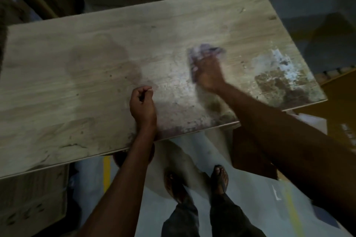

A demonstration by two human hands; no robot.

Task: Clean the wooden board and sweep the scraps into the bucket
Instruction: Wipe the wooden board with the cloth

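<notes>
The wooden board [96, 82] lies flat across the middle of the view, its long near edge just in front of the person and its right end angled away. The right hand [209, 75] is out over the right half of the board, its fingers curled round a bunched purple-and-white cloth [204, 52] and pressing it onto the wood. Hand and cloth are smeared by motion blur, so exactly how the fingers wrap the cloth cannot be made out. The left hand [142, 106] rests on the board close to the near edge, its fingers curled into a loose fist that holds nothing I can see.

A crusty patch of brown and white residue [279, 79] covers the right end of the board, well apart from the cloth, and paler smears spread over the wood between the two hands. A darker, damp-looking stain [100, 59] marks the left-centre of the board.

Below the near edge, the person's sandalled feet [219, 177] stand on a pale floor [250, 208]. A pale round shape [185, 161] sits beside them, partly under the board; it may be the bucket. A cardboard box [32, 198] sits under the board's left part.
</notes>
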